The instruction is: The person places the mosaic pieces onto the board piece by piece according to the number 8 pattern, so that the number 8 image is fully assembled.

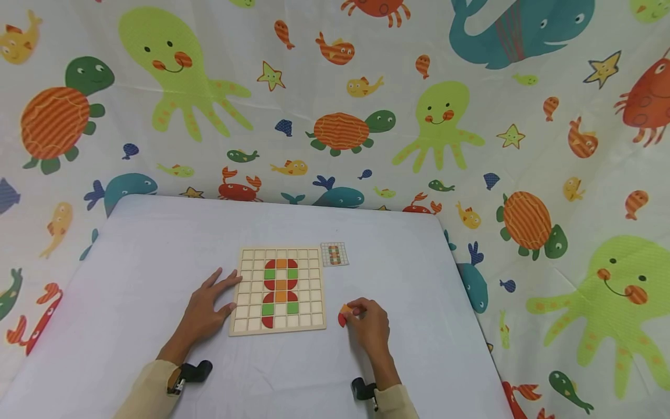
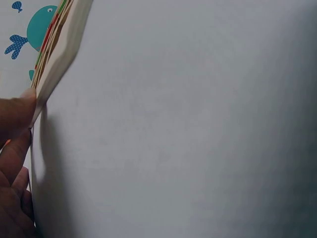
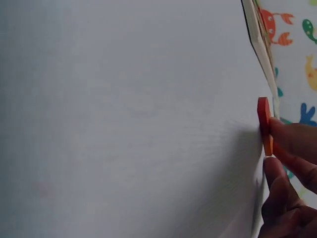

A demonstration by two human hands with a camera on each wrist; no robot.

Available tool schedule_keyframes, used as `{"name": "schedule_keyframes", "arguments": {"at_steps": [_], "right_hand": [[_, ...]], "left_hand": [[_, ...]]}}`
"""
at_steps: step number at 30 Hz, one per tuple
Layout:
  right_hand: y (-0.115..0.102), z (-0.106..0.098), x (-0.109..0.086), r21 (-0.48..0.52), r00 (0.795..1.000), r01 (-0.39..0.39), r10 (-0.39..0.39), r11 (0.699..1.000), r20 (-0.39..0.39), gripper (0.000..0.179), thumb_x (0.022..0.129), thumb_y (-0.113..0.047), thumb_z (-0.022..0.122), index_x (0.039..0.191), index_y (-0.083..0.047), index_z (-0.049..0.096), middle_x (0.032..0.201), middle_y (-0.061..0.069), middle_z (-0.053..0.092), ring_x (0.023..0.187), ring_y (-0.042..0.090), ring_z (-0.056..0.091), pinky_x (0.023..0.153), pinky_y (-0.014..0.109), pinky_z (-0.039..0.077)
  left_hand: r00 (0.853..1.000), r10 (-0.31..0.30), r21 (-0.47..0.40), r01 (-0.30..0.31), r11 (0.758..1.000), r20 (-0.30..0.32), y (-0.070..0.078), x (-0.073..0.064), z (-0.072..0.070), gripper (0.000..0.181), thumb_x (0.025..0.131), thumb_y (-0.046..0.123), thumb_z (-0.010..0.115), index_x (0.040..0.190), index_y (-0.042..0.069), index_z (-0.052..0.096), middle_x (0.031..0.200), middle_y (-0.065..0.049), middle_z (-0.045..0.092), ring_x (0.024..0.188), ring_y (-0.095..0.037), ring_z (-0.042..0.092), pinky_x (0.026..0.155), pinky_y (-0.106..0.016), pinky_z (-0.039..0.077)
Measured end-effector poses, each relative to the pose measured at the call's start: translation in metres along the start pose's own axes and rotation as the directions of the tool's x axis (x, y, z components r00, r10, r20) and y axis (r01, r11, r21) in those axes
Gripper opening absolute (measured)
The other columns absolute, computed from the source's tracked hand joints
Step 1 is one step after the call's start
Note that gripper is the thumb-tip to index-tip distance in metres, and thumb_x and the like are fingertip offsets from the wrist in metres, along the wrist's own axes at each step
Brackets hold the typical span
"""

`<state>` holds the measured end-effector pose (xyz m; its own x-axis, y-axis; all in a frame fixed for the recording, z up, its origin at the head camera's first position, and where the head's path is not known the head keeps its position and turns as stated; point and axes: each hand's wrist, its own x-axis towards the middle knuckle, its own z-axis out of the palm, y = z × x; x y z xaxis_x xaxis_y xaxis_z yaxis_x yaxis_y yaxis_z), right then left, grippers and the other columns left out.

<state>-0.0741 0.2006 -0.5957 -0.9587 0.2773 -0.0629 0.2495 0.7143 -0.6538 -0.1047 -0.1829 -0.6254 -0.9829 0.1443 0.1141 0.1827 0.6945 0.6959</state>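
Note:
A wooden grid board lies on the white table, with red rounded-corner tiles, orange square tiles and green square tiles in its middle columns. Along the board's left rim rests my left hand, fingers spread and the thumb touching near the lower part. Right of the board, my right hand pinches an orange tile together with a red rounded tile, apart from the board. In the right wrist view, the red tile stands on edge at the fingertips.
A small pattern card with a similar coloured figure lies at the board's upper right corner. Behind and beside the white table hangs a cloth printed with sea animals. Black wrist cameras sit on both wrists.

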Motion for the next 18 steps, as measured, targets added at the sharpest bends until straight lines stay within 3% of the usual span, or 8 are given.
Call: {"name": "schedule_keyframes", "arguments": {"at_steps": [5,9,15,18], "right_hand": [[0.000,0.002,0.005,0.028,0.999,0.027,-0.028,0.999,0.031,0.022,0.084,-0.008,0.088,0.093,-0.024,0.077,0.083,-0.006,0.067,0.078,0.011,0.056,0.063,0.025,0.041],[-0.001,0.004,0.005,0.105,0.998,0.054,-0.057,0.993,0.033,0.020,0.086,-0.006,0.086,0.093,-0.022,0.077,0.084,-0.005,0.071,0.074,0.010,0.056,0.060,0.023,0.042],[-0.014,0.007,0.002,0.268,0.993,0.086,-0.103,0.959,0.049,0.016,0.090,-0.007,0.083,0.095,-0.023,0.080,0.087,-0.001,0.074,0.060,0.012,0.055,0.050,0.022,0.047],[-0.023,0.011,-0.001,0.299,0.991,0.092,-0.117,0.950,0.070,0.016,0.090,-0.009,0.083,0.095,-0.024,0.081,0.087,-0.002,0.074,0.059,0.011,0.052,0.049,0.020,0.045]], "left_hand": [[1.000,-0.005,0.004,0.005,1.000,0.001,0.000,0.000,0.000,0.064,0.088,0.004,0.077,0.149,0.012,0.060,0.163,-0.019,0.050,0.156,-0.054,0.029,0.115,-0.085,0.024],[1.000,-0.008,0.008,0.007,1.000,0.006,0.000,0.000,0.000,0.064,0.089,0.004,0.077,0.150,0.012,0.059,0.163,-0.020,0.049,0.156,-0.054,0.030,0.115,-0.085,0.024],[1.000,-0.016,0.005,0.016,1.000,0.013,0.000,0.000,-0.001,0.064,0.089,0.005,0.077,0.150,0.013,0.059,0.164,-0.020,0.049,0.157,-0.053,0.029,0.115,-0.085,0.024],[1.000,-0.019,0.007,0.019,1.000,0.015,0.002,0.000,-0.001,0.064,0.089,0.005,0.077,0.150,0.012,0.059,0.163,-0.019,0.049,0.157,-0.053,0.029,0.116,-0.085,0.023]]}}
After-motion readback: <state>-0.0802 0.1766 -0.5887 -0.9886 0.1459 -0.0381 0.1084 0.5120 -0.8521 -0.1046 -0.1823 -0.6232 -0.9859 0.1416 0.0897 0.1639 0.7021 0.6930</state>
